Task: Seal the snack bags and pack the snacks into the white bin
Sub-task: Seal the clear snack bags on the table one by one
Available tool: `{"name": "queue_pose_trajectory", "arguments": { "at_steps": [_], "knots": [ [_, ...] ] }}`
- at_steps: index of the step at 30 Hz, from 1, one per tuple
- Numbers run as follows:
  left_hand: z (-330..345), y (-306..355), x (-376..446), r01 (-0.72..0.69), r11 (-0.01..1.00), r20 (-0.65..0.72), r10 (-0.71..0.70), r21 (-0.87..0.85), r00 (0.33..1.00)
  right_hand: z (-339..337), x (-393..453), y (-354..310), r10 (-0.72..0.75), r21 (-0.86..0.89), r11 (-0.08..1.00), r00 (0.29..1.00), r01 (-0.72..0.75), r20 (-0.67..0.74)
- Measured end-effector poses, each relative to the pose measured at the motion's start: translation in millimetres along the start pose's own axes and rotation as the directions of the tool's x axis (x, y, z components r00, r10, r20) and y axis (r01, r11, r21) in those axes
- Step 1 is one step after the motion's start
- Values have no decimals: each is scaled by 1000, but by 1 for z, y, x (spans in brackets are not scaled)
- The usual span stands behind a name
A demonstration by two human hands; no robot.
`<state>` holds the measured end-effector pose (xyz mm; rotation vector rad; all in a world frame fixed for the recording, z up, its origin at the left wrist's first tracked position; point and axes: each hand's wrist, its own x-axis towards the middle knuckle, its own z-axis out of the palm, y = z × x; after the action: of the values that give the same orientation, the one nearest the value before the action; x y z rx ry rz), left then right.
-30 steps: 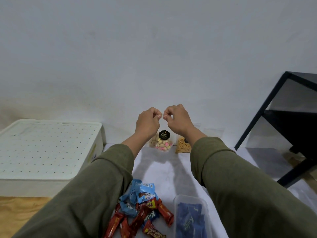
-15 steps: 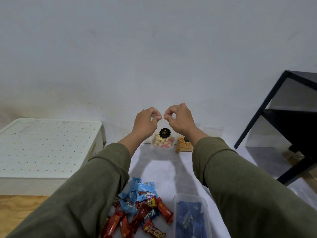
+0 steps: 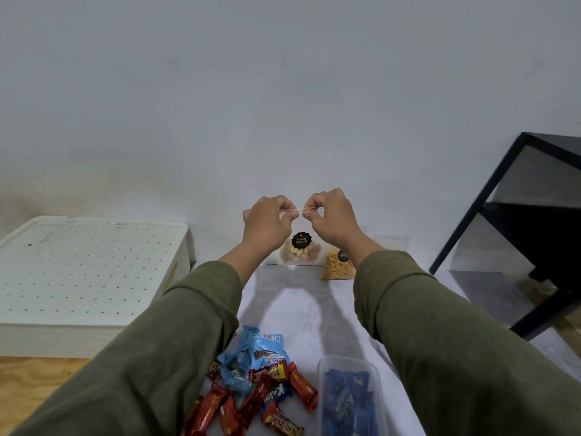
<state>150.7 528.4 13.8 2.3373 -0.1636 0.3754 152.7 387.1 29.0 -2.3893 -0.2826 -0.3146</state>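
Note:
A clear zip bag of small pastel biscuits [image 3: 300, 251] with a round black label hangs upright against the wall. My left hand [image 3: 267, 223] and my right hand [image 3: 330, 220] both pinch its top strip, thumbs and forefingers a short gap apart. To its right a second clear bag of orange snack sticks [image 3: 338, 269] stands on the table. The white bin [image 3: 91, 265] sits at the left, covered by a perforated lid. Loose red and blue wrapped bars [image 3: 257, 391] lie in a heap near me.
A clear plastic tub [image 3: 379, 376] holding dark blue packets stands at the near right. A black metal shelf frame [image 3: 484, 212] rises at the far right. The table has a white cloth [image 3: 301, 313] over it; bare wood shows at the near left.
My two hands have drawn slightly apart along the bag's top strip, and the biscuit bag has stayed up between them.

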Motion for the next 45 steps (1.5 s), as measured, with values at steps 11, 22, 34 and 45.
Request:
{"name": "queue_pose_trajectory", "arguments": {
  "at_steps": [11,22,34,45],
  "knots": [
    [5,-3,1,-7,998,-3,7,70,1000,-1,-4,4,36,6,999,999,-36,-7],
    [6,1,0,1,992,-54,5,125,999,5,-5,8,94,86,992,995,-91,-36],
    [11,4,1,-2,998,-12,3,70,1000,-4,-9,13,142,105,985,988,-135,-67],
    [17,3,3,55,989,-126,-38,139,991,-13,-10,19,81,-18,997,997,-81,-2]
  ]
}}
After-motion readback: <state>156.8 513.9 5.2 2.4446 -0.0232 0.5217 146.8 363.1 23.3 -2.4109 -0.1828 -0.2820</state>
